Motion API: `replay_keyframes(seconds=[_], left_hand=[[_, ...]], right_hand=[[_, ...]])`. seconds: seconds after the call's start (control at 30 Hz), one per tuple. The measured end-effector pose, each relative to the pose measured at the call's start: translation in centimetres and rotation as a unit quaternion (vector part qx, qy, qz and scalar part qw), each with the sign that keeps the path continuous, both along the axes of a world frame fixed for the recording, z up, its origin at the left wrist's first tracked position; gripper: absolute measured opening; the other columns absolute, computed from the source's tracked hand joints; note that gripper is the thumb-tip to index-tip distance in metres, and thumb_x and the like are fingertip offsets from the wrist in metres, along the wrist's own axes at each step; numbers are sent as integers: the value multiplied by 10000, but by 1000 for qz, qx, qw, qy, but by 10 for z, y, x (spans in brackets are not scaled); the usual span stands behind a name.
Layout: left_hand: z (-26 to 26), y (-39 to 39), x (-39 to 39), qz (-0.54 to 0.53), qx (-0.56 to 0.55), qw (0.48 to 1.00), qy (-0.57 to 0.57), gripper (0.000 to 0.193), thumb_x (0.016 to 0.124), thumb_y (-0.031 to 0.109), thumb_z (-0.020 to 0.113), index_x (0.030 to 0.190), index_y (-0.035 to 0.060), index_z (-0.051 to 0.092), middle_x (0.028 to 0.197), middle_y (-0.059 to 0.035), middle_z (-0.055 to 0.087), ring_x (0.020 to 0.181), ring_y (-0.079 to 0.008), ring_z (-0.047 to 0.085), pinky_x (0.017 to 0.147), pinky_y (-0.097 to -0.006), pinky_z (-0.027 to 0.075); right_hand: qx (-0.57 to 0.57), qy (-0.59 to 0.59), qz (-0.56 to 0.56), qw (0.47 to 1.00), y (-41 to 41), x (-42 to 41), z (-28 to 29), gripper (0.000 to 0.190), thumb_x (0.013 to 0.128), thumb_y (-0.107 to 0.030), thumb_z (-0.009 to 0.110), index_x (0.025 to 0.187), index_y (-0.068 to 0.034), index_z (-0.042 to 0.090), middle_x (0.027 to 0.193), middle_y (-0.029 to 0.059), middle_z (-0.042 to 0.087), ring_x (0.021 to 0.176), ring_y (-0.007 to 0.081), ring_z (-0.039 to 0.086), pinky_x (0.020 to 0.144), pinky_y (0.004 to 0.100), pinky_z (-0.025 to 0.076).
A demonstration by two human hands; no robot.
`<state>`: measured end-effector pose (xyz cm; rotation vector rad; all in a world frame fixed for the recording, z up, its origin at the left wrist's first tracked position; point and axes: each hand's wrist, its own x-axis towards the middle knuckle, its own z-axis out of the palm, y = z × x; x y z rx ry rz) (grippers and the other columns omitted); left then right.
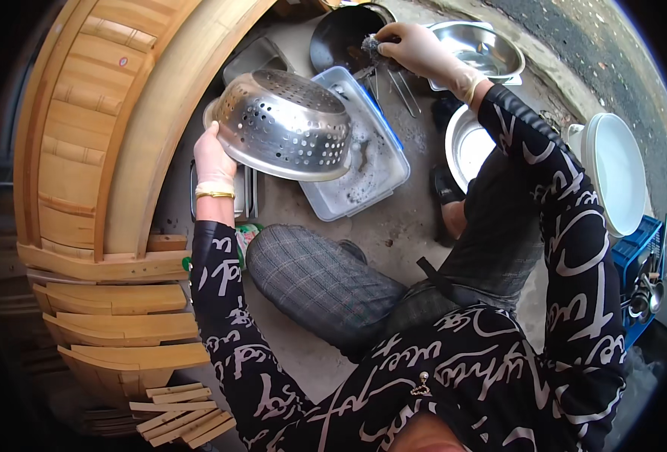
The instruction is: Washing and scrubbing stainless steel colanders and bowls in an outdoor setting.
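My left hand point(215, 158), in a pale thin glove, grips the rim of a steel colander point(288, 127), which is tipped with its perforated base facing up and away. Pinched in the gloved fingers of my right hand point(418, 53) is a metal scouring pad point(371, 48), apart from the colander and over the near side of a dark wok point(342, 37). Below the colander, a clear plastic tub point(387, 181) with grey suds and dark specks stands on the ground; the colander hides part of it. Metal utensils point(404, 93) lie at its far right edge.
A steel basin point(480, 48) stands at the far right, a white-rimmed pot point(463, 135) nearer. Further right are a pale bucket of water point(620, 175) and a blue crate point(638, 237) with ladles. Rectangular metal pans point(249, 192) lie under my left hand. Wooden furniture point(158, 130) borders the left.
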<state>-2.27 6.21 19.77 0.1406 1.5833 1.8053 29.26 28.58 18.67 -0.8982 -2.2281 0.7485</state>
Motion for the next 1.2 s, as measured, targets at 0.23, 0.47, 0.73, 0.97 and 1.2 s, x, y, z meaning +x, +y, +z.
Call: replay_keyframes(seconds=[0.23, 0.47, 0.73, 0.97, 1.2], left_hand=[[18, 15, 45, -118, 7, 940, 321, 192, 980, 160, 546, 919, -5, 622, 814, 22, 585, 688, -58, 490, 634, -227, 408], [-8, -11, 63, -74, -30, 908, 412, 230, 997, 176, 534, 900, -18, 609, 724, 17, 551, 660, -85, 479, 626, -269, 426], [-31, -27, 96, -251, -105, 633, 724, 187, 922, 163, 589, 778, 48, 552, 589, -115, 576, 562, -310, 611, 527, -405, 461], [-133, -75, 124, -398, -46, 488, 775, 63, 770, 100, 588, 769, 92, 526, 553, -34, 531, 527, -222, 595, 512, -361, 460], [-155, -97, 125, -410, -99, 493, 761, 99, 782, 129, 614, 802, 74, 534, 617, -51, 571, 607, -229, 621, 599, -353, 482]], right_hand=[[-229, 136, 7, 964, 17, 4, 47, 299, 815, -166, 662, 1061, -5, 718, 880, 106, 721, 780, 159, 660, 760, 286, 520], [-202, 74, 46, 975, 49, 10, 64, 280, 900, -179, 618, 1092, 11, 693, 895, 43, 689, 785, 98, 625, 763, 238, 496], [-229, 142, 66, 961, 42, -19, 62, 276, 860, -163, 674, 1074, 6, 718, 922, 68, 719, 804, 114, 655, 771, 245, 517], [-244, 76, 60, 965, 42, -23, 34, 303, 940, -195, 621, 1169, -3, 667, 975, 50, 699, 825, 89, 654, 763, 214, 523], [-220, 37, 47, 974, 27, -34, 23, 365, 950, -249, 610, 1235, -23, 640, 1000, 90, 699, 833, 123, 671, 751, 218, 532]])
